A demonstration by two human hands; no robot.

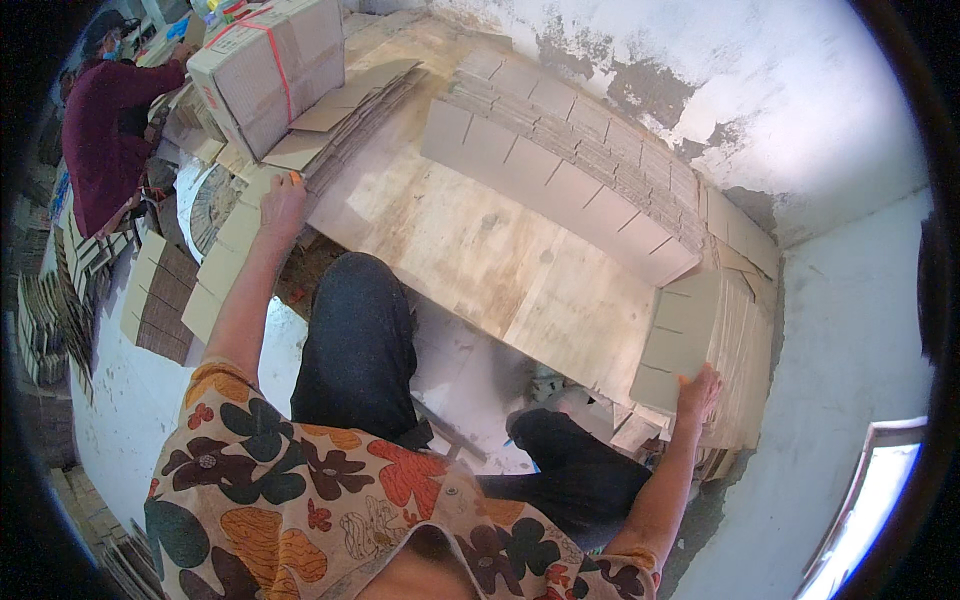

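My left hand is stretched out to the left, its fingers closed on the upper end of a long slotted cardboard strip. Something orange covers a fingertip there. On the right, my right hand grips the near end of another slotted cardboard strip, which lies against a stack at the board's right end; its fingers are partly hidden, and an orange cover shows on the thumb. Between my hands, a wooden board bears a long row of stacked slotted cardboard strips along its far side.
A carton with a red strap stands on flat cardboard sheets at the far left. Another person in a dark red top works beyond it. More slotted cardboard lies at left. A peeling wall closes off the far and right sides.
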